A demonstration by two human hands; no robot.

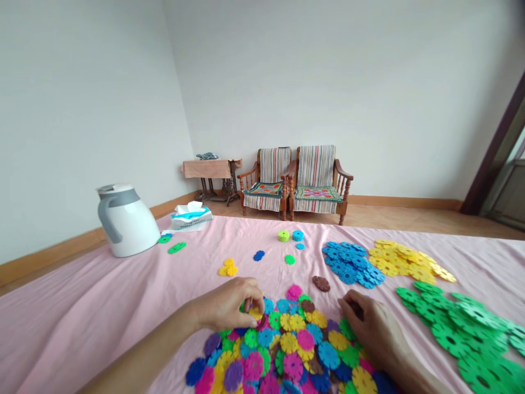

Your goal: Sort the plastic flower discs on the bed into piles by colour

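Note:
Flower-edged plastic discs in mixed colours lie in a loose pile on the pink cloth in front of me. My left hand reaches over the pile's far left edge, fingers curled down, with its thumb and fingertips at a brown disc beside a yellow disc. At the pile's right edge rests my right hand, its fingers curled in towards the palm. What lies inside those fingers, if anything, is hidden. Beyond the pile, a few brown discs lie together between the hands.
Blue discs, yellow discs and green discs are heaped separately on the right. Small stacks and groups dot the cloth farther off. A white jug and a tissue box stand at left; two chairs are beyond.

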